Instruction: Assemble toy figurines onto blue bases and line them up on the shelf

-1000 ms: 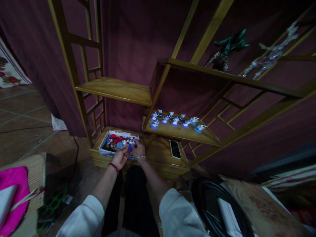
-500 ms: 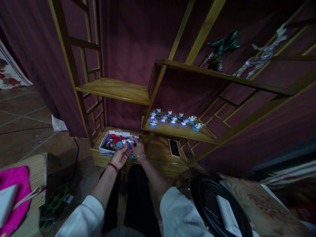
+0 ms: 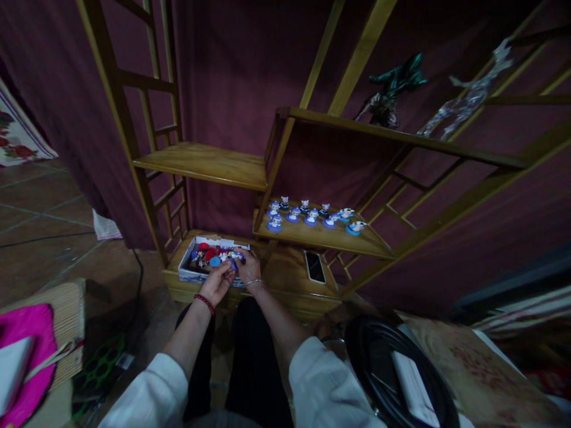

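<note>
Over the front right of a white box [image 3: 182,270], my left hand [image 3: 218,283] and my right hand [image 3: 250,268] are close together. Between their fingers is a small figurine with a purple base [image 3: 234,264]. My left hand grips the base from the left and below; my right fingers close on it from the right and above. Its upper part blends with the things behind it. Inside the box lie several small figures, red pieces [image 3: 209,254] and a blue disc [image 3: 215,261]. Several figurines on purple or blue bases [image 3: 311,217] stand upright on the shelf to the right.
The wooden shelf unit [image 3: 200,163] fills the front. A phone [image 3: 314,267] lies on its bottom board, right of the box. Above right stand a green sculpture [image 3: 395,86] and a clear, glass-like figure [image 3: 473,98]. A black coiled hose [image 3: 357,368] is at lower right.
My view has shifted slightly. Both hands stay at the box, still on the purple-based figurine, with hardly any change in the fingers.
</note>
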Motion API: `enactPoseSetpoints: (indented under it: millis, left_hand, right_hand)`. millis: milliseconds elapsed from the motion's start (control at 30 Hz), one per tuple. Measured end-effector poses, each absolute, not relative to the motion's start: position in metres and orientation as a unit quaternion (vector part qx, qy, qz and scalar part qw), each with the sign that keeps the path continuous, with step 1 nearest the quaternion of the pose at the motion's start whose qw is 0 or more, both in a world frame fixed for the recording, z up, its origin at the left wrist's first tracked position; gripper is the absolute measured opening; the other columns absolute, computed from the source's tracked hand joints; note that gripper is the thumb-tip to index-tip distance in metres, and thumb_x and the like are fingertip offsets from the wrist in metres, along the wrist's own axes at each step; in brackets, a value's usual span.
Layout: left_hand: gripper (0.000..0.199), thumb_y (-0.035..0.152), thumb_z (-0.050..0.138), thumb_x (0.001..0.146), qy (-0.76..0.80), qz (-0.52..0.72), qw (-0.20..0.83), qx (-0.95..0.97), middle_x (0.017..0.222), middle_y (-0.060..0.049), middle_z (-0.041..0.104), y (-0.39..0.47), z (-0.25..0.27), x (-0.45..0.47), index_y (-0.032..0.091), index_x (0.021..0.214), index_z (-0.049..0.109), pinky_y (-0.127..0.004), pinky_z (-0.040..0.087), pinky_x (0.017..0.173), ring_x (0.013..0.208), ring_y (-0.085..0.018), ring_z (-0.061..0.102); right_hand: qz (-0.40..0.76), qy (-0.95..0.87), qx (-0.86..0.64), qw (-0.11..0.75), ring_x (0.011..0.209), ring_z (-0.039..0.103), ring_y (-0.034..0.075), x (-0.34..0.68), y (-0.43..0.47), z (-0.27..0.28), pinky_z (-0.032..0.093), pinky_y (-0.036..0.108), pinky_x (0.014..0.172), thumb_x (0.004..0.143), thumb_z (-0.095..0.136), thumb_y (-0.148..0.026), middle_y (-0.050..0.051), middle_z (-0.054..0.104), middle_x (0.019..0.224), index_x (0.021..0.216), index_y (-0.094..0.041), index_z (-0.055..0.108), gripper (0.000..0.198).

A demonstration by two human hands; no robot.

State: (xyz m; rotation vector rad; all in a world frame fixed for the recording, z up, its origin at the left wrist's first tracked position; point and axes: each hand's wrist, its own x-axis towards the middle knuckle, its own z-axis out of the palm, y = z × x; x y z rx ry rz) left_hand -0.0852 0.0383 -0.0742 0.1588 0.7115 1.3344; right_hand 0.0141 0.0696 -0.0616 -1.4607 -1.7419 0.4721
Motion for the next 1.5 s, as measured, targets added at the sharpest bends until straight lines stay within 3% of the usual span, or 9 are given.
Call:
enactPoseSetpoints:
  millis: [367, 633, 1167, 1400, 1500]
  left_hand:
    - [0.006, 0.008, 0.055, 0.073, 0.343, 0.590, 0.729, 0.061, 0.058, -0.001, 0.058, 0.040, -0.072, -0.083, 0.012, 0.070, 0.056, -0.017, 0.049, 0.055, 0.052, -0.006, 0.055]
    - [0.005, 0.010, 0.058, 0.072, 0.354, 0.574, 0.734, 0.076, 0.070, -0.003, 0.063, 0.037, -0.073, -0.081, 0.013, 0.075, 0.056, -0.020, 0.050, 0.058, 0.060, -0.008, 0.059]
    - [0.002, 0.013, 0.050, 0.075, 0.401, 0.531, 0.738, 0.112, 0.067, -0.003, 0.062, 0.032, -0.070, -0.081, 0.013, 0.076, 0.052, -0.027, 0.051, 0.058, 0.058, -0.012, 0.060]
    - [0.015, 0.014, 0.039, 0.082, 0.411, 0.528, 0.735, 0.113, 0.071, -0.009, 0.063, 0.034, -0.074, -0.080, 0.011, 0.083, 0.053, -0.023, 0.050, 0.053, 0.061, -0.014, 0.062]
    - [0.017, 0.018, 0.037, 0.083, 0.400, 0.532, 0.741, 0.090, 0.071, -0.010, 0.063, 0.036, -0.075, -0.078, 0.010, 0.081, 0.053, -0.027, 0.051, 0.058, 0.065, -0.015, 0.062]
  right_hand:
    - [0.196, -0.675, -0.580, 0.411, 0.086, 0.054, 0.012, 0.016, 0.071, -0.062, 0.041, 0.024, 0.083, 0.071, 0.050, -0.011, 0.003, 0.058, 0.093, 0.091, -0.021, 0.063, 0.026]
    - [0.193, -0.662, -0.595, 0.413, 0.084, 0.054, 0.013, 0.021, 0.073, -0.064, 0.041, 0.025, 0.083, 0.070, 0.050, -0.012, 0.003, 0.058, 0.094, 0.091, -0.020, 0.063, 0.026]
    - [0.185, -0.663, -0.592, 0.420, 0.084, 0.054, 0.015, 0.030, 0.067, -0.070, 0.042, 0.026, 0.083, 0.071, 0.048, -0.013, 0.005, 0.057, 0.092, 0.093, -0.020, 0.062, 0.028]
    - [0.195, -0.662, -0.580, 0.432, 0.082, 0.055, 0.014, 0.036, 0.060, -0.067, 0.044, 0.026, 0.080, 0.071, 0.045, -0.013, 0.004, 0.058, 0.093, 0.095, -0.021, 0.060, 0.029]
    - [0.198, -0.654, -0.576, 0.449, 0.087, 0.055, 0.015, 0.040, 0.058, -0.067, 0.042, 0.028, 0.083, 0.069, 0.048, -0.013, 0.004, 0.060, 0.095, 0.097, -0.019, 0.056, 0.030]
